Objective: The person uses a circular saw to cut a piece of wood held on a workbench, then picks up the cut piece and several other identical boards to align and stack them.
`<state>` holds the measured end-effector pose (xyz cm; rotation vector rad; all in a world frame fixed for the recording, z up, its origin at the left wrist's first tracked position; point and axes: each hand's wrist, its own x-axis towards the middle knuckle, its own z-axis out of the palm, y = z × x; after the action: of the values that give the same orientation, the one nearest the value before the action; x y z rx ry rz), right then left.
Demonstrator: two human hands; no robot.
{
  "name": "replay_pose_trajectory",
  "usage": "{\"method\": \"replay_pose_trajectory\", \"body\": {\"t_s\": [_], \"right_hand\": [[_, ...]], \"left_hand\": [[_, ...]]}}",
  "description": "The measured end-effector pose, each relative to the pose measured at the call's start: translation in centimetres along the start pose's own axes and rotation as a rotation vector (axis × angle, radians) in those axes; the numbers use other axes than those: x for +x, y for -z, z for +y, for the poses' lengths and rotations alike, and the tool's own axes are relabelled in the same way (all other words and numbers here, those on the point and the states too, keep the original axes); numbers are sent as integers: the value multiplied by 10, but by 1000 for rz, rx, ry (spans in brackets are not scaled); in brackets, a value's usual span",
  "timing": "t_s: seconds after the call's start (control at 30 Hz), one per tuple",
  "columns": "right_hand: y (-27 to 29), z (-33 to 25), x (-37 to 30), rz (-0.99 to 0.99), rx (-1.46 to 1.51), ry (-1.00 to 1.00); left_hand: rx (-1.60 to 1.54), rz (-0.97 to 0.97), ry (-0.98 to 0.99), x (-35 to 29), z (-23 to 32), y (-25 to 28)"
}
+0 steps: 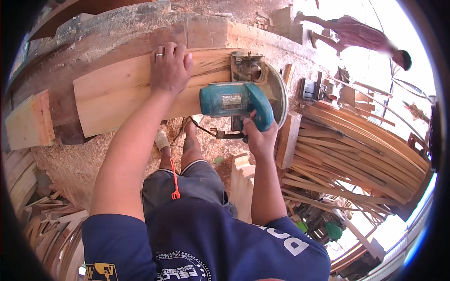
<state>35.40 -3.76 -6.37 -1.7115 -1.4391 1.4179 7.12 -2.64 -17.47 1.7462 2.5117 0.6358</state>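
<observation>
My right hand (258, 136) is closed round the rear handle of a teal circular saw (225, 99). The saw's base sits across the right end of a broad wooden board (117, 93), and its worn metal guard (277, 89) curves round the right side. A dark power cord (201, 126) hangs from the handle side toward my legs. On the board's far part my left hand (171, 65) presses down, a ring on one finger, its fingertips bent at the far edge and the thumb apart. The blade is hidden.
A heavy timber bench (201, 33) lies under the board. At the left sits a short wood block (30, 122). Long wood strips (347, 150) are piled at the right, offcuts (54, 234) at lower left. Sawdust (112, 164) covers the floor. Another person (356, 33) is at the far right.
</observation>
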Motion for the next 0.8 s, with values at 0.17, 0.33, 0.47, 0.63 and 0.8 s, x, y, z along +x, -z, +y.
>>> {"method": "replay_pose_trajectory", "body": {"t_s": [0.17, 0.33, 0.47, 0.63, 0.8], "right_hand": [[-3, -8, 3, 12, 33, -17], [-12, -27, 27, -14, 77, 6], [-16, -34, 45, -31, 64, 32], [-19, -42, 65, -67, 88, 68], [-23, -56, 83, -47, 49, 80]], "left_hand": [[2, 26, -26, 0, 2, 0], [10, -10, -2, 1, 4, 1], [6, 11, -5, 2, 4, 0], [16, -13, 7, 8, 5, 1], [9, -54, -24, 17, 8, 3]]}}
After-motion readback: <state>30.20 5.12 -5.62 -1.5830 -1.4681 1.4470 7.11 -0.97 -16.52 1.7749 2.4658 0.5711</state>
